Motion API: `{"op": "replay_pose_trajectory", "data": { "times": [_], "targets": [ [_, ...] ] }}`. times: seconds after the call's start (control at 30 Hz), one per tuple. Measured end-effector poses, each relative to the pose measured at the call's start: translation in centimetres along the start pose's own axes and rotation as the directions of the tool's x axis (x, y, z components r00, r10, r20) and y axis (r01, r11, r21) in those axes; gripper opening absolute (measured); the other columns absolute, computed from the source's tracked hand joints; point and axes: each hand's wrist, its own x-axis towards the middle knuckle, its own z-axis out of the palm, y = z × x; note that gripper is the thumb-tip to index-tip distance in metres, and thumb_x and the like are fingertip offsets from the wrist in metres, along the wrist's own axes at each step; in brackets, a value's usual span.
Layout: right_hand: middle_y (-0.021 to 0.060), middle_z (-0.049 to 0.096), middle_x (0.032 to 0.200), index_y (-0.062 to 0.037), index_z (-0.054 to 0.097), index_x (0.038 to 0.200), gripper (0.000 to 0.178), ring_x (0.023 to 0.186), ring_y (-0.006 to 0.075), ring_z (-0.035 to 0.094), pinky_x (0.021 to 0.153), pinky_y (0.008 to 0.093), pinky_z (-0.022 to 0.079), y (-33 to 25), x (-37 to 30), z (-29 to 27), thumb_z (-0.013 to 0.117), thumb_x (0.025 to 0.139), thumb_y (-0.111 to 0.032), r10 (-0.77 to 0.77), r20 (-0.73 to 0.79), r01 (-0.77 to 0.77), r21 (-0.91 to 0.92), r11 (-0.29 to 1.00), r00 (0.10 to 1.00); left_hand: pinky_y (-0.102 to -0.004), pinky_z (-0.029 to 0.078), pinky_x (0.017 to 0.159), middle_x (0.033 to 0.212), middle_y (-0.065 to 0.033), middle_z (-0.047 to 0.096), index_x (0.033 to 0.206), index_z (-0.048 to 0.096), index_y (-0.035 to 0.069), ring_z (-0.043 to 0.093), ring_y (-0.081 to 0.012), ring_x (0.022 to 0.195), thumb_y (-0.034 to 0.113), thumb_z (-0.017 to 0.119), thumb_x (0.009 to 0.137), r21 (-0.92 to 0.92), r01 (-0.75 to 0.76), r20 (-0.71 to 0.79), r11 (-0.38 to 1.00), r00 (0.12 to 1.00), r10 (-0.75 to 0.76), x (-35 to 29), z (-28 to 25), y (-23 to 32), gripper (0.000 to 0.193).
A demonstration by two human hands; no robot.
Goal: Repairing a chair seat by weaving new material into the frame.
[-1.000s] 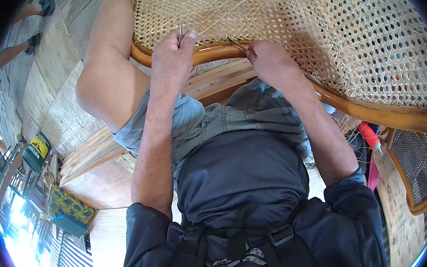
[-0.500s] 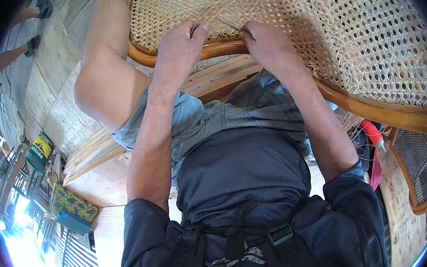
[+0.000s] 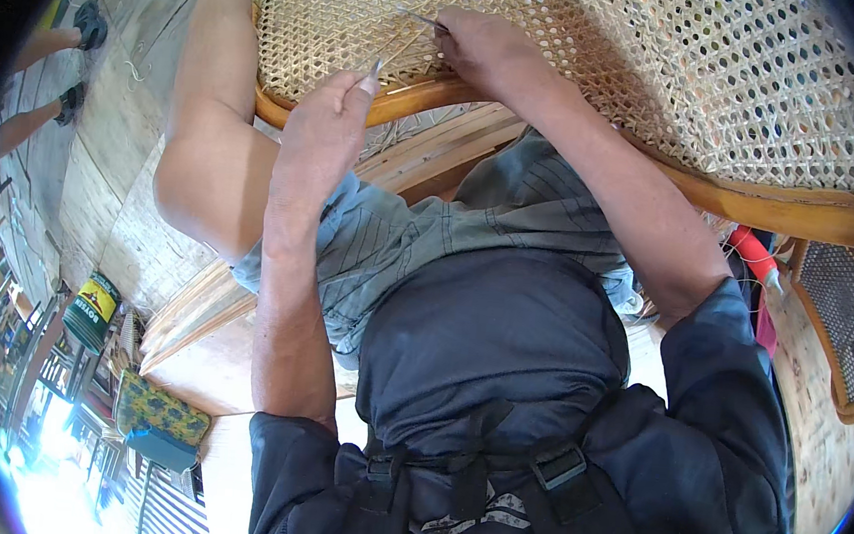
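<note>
A woven cane panel in a curved brown wooden frame lies across the top of the view, over my lap. My right hand is above the panel, closed round a thin pointed metal tool, like an awl, whose tip points left. Lower and to the left, my left hand is next to the frame's edge with thumb and forefinger pinched. A thin pale cane strand runs from that pinch up across the weave. A small grey tip shows at the pinch; I cannot make out what it is.
Wooden strips lie beneath the frame. A second caned frame and a red tube-like thing are at the right. At the left stand a green-and-yellow can and another person's feet on the plank floor.
My left hand has drawn down and left, away from the weave. My right hand has moved up and left with the pointed tool, which now shows more clearly.
</note>
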Motion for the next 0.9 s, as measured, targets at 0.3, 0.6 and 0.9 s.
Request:
{"op": "replay_pose_trajectory", "data": {
  "times": [0.3, 0.6, 0.9],
  "targets": [
    [0.0205, 0.061, 0.086, -0.0039, 0.061, 0.095, 0.024, 0.084, 0.039, 0.059, 0.073, 0.0464, 0.046, 0.0, -4.4, -4.7, 0.049, 0.088, -0.023, 0.169, 0.071, -0.163, -0.08, 0.983, 0.983, -0.0457, 0.046, 0.077, 0.09, -0.0207, 0.063, 0.099, 0.06, 0.005, 0.061, -0.0359, 0.088, 0.026, 0.048, 0.088, 0.534, -0.121, 0.085, 0.837, 0.992, 0.089, 0.4, 0.4, 4.1, 0.027],
    [0.0179, 0.064, 0.088, -0.0066, 0.065, 0.092, 0.024, 0.085, 0.0355, 0.062, 0.073, 0.0454, 0.048, 0.4, -4.8, -4.8, 0.05, 0.083, -0.023, 0.188, 0.148, -0.163, -0.165, 0.973, 0.971, -0.0471, 0.049, 0.07, 0.08, -0.0215, 0.064, 0.086, 0.064, 0.001, 0.063, -0.0376, 0.078, 0.017, 0.049, 0.082, 0.646, -0.209, 0.126, 0.734, 0.978, 0.168, 2.5, 1.2, 5.0, 0.023],
    [0.0156, 0.065, 0.095, -0.0105, 0.067, 0.096, 0.023, 0.092, 0.0344, 0.062, 0.077, 0.0437, 0.05, 0.9, -2.8, -5.0, 0.05, 0.082, -0.02, 0.154, 0.268, -0.074, -0.284, 0.956, 0.951, -0.0473, 0.049, 0.07, 0.081, -0.0194, 0.064, 0.087, 0.063, 0.004, 0.062, -0.0373, 0.077, 0.022, 0.05, 0.083, 0.664, -0.259, 0.165, 0.702, 0.966, 0.201, 3.9, 2.0, 4.7, 0.023]
  ]
}}
